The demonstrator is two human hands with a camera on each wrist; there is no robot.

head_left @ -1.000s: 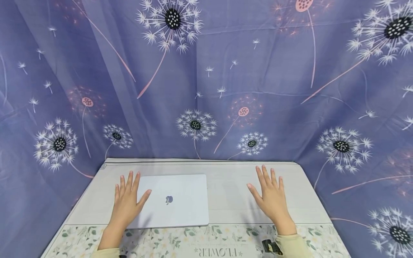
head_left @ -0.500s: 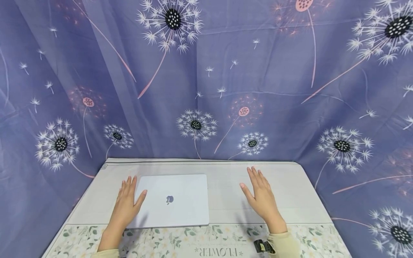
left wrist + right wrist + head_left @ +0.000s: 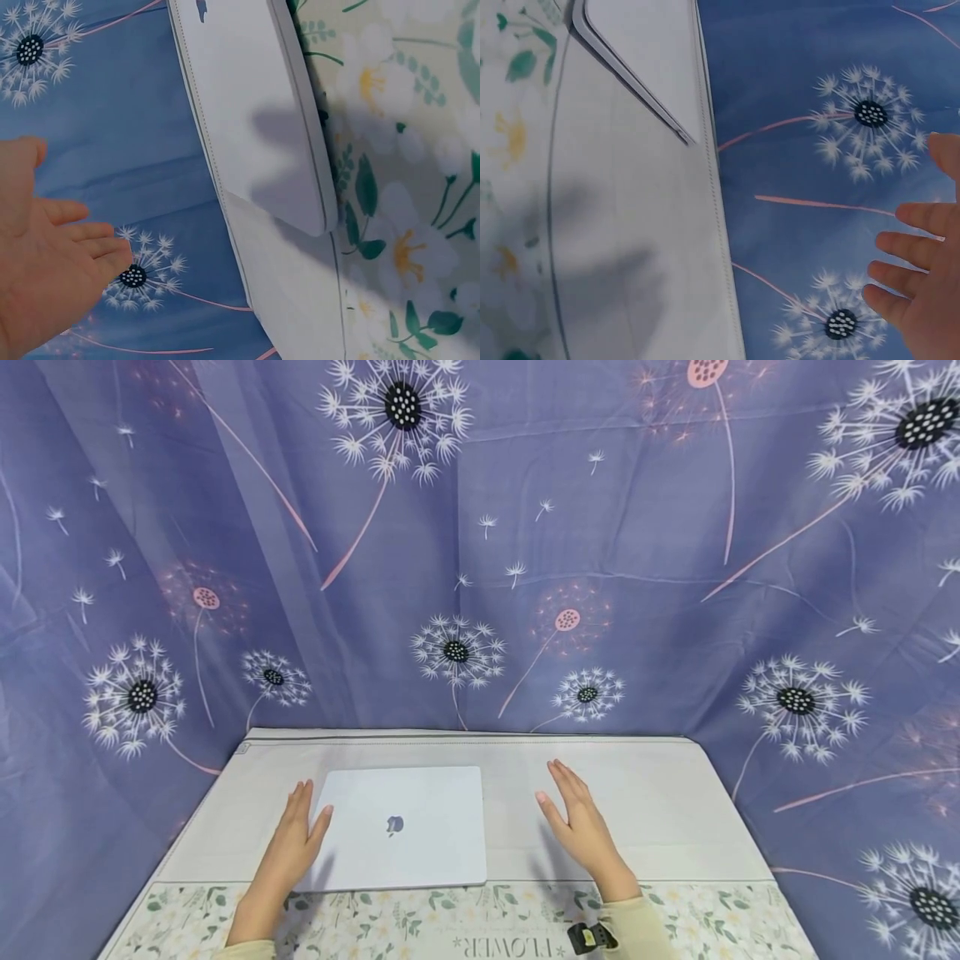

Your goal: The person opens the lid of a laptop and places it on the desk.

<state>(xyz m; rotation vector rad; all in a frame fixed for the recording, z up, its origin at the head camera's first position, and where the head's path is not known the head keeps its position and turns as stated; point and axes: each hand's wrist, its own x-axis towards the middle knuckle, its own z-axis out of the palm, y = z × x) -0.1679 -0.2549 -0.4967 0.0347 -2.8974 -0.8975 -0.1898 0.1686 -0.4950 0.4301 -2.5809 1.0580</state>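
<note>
A closed silver laptop (image 3: 420, 827) with a dark apple logo lies flat on the table, left of centre in the head view. My left hand (image 3: 291, 845) is over the laptop's left edge, fingers straight and thumb spread toward the lid. To the right of the laptop, some way off it, my right hand (image 3: 583, 827) hovers with straight fingers, palm turned inward. Both wrist views show shadows of the hands on the surface below. In the left wrist view the laptop (image 3: 255, 112) shows its rounded corner and thin side. Neither hand holds anything.
The table cover (image 3: 525, 852) is pale at the back, with a floral strip (image 3: 390, 918) along the front marked FLOWER. A purple dandelion-print curtain (image 3: 525, 527) rises behind and on both sides. A dark strapped device (image 3: 591, 937) sits at the right wrist.
My right hand has moved left toward the laptop and turned its palm inward. The left hand has lowered slightly and turned more edge-on, its fingers closer together. The laptop has stayed put.
</note>
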